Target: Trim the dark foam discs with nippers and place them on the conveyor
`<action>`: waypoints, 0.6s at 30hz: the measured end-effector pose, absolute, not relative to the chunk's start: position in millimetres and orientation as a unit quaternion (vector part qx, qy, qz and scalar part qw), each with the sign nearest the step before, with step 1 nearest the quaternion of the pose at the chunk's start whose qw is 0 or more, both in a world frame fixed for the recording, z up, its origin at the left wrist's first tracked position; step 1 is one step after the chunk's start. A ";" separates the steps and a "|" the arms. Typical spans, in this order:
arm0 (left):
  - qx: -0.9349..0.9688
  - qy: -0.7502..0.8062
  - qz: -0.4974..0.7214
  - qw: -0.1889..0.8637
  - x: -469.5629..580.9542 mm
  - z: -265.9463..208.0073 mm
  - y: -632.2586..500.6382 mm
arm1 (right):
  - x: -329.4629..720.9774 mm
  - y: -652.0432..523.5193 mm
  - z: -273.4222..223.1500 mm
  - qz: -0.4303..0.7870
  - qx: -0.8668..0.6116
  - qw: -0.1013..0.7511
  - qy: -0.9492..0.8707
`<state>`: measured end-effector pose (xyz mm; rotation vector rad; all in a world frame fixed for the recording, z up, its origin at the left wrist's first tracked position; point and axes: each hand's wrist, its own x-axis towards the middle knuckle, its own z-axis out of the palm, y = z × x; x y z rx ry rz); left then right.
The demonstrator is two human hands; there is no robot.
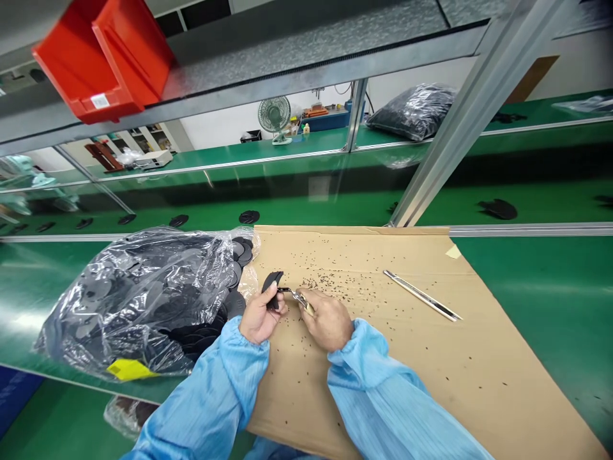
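Observation:
Between the thumb and fingers of my left hand [261, 317] is a round black plastic piece [272, 284], tilted up on edge. My right hand [328, 317] is wrapped round the pale handle of small metal pliers [301, 298]. Their jaws meet a narrow black bit sticking out from the round piece. Below both hands lies a brown cardboard sheet [383, 383], strewn with tiny black scraps [330, 281]. Left of my left hand, a clear plastic bag [138, 287] is full of similar black discs, some spilling from its open end [234, 303].
A slim white utility knife [421, 295] lies on the cardboard at right. Behind it, an aluminium post [460, 121] slants upward. Small black piles [249, 216] dot the green conveyor surface [306, 204]. A red bin [105, 61] sits on the overhead shelf [306, 45].

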<state>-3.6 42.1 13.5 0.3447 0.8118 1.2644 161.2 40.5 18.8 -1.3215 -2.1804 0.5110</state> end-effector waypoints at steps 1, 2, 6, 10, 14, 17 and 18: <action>0.160 0.373 0.569 0.715 -3.8 14.3 42.4 | 160.8 40.6 18.2 0.195 -0.488 0.289 -0.800; 0.165 0.381 0.567 0.712 -4.1 15.1 42.7 | 160.7 40.8 17.6 0.199 -0.488 0.315 -0.790; 0.175 0.372 0.585 0.699 -6.7 17.2 45.2 | 162.1 42.9 15.5 0.199 -0.503 0.390 -0.745; 0.138 0.340 0.623 0.691 -9.1 17.3 47.7 | 163.3 43.2 13.8 0.203 -0.505 0.386 -0.745; 0.115 0.365 0.587 0.713 -12.0 18.5 47.4 | 161.5 40.9 12.8 0.213 -0.475 0.362 -0.773; 0.103 0.380 0.563 0.726 -14.0 19.5 46.6 | 160.0 39.5 12.6 0.219 -0.472 0.337 -0.785; 0.099 0.382 0.556 0.731 -14.2 19.9 46.5 | 159.7 39.0 12.6 0.219 -0.470 0.327 -0.790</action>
